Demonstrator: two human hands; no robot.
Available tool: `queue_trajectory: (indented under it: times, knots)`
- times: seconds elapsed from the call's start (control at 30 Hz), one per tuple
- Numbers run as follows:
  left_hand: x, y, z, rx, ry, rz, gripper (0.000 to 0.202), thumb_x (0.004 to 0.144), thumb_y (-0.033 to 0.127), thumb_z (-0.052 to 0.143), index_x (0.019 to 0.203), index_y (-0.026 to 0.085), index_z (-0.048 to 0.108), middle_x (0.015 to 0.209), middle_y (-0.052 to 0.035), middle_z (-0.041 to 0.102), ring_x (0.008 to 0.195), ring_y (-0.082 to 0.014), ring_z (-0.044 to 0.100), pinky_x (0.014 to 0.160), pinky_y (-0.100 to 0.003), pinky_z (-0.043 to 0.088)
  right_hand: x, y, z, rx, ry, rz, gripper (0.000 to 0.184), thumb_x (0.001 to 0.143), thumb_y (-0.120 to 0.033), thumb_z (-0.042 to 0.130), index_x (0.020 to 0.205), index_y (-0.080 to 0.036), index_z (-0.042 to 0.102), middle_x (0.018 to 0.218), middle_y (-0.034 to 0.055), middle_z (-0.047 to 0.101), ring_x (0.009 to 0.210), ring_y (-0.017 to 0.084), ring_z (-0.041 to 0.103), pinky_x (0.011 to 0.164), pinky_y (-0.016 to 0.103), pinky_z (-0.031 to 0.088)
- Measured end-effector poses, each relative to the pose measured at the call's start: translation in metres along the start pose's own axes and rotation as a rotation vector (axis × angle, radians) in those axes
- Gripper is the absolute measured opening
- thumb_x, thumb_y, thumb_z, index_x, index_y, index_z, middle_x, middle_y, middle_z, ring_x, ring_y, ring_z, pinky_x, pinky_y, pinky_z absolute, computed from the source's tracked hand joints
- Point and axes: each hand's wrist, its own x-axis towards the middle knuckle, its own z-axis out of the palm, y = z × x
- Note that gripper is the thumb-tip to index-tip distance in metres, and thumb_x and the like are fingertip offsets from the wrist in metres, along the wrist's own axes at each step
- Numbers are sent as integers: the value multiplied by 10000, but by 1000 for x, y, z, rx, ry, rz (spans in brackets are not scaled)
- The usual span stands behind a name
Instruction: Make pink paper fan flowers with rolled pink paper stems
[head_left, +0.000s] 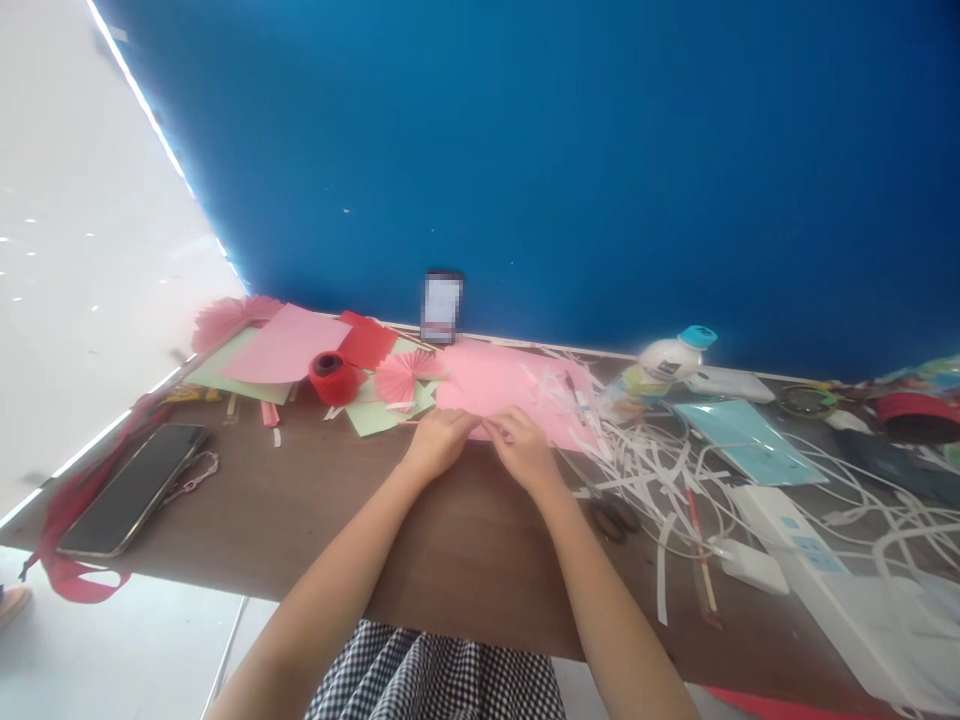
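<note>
My left hand (pixel 441 442) and my right hand (pixel 521 447) meet at the near edge of a sheet of pink paper (pixel 499 372). The fingers of both are closed in a pinch, with the fingertips almost touching on the paper's edge. Exactly how the edge lies between them is blurred. A thin pinkish strip (pixel 409 422) shows just left of my left hand. Beyond that hand lies a pleated pink paper fan (pixel 401 378), on top of green paper (pixel 366 412). A red tape roll (pixel 334 378) stands beside the fan.
White paper strips (pixel 652 465) and cables pile up on the right, with dark-handled scissors (pixel 616 515) and a power strip (pixel 795 540). A white bottle with a blue cap (pixel 671 358) stands behind. A phone (pixel 442 306) leans on the blue wall; another phone (pixel 135 490) lies left.
</note>
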Motion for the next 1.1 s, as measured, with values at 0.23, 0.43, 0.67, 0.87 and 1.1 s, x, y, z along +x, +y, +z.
queue_trajectory:
  times: [0.23,0.43,0.67,0.87,1.1]
  knots:
    - [-1,-1,-1,1,53,-45,208,839,194,362,863,179,567,738,-48,594,708,-153,548,647,-264,387,-1,0,-1,9,19,-21,182,841,-270,427,855,-199,595,814,49,554,733,147,540,609,260,477]
    - [-1,3,-1,-5,112,-87,221,840,259,385,852,205,599,675,-27,585,654,-141,535,611,-252,361,-1,-1,2,-53,71,-104,163,837,-219,430,849,-188,589,781,48,550,702,139,535,618,256,462]
    - [1,6,-2,-69,101,-123,164,806,230,424,809,185,582,712,-26,601,669,-142,540,656,-266,360,-1,-5,3,-194,63,-195,181,845,-179,392,842,-171,572,802,58,560,732,140,536,645,248,448]
    - [3,12,-8,-378,89,-254,144,774,232,455,784,188,592,729,-14,620,644,-124,540,656,-249,384,-2,-7,5,-375,114,-314,181,837,-126,380,882,-156,552,829,67,592,757,141,559,629,232,444]
    - [14,-1,-14,-1304,298,-671,156,713,290,548,745,143,592,699,-6,580,431,-35,428,497,-208,379,-5,-1,-5,-428,660,-293,142,818,-118,428,921,-155,519,819,90,571,832,177,559,714,304,447]
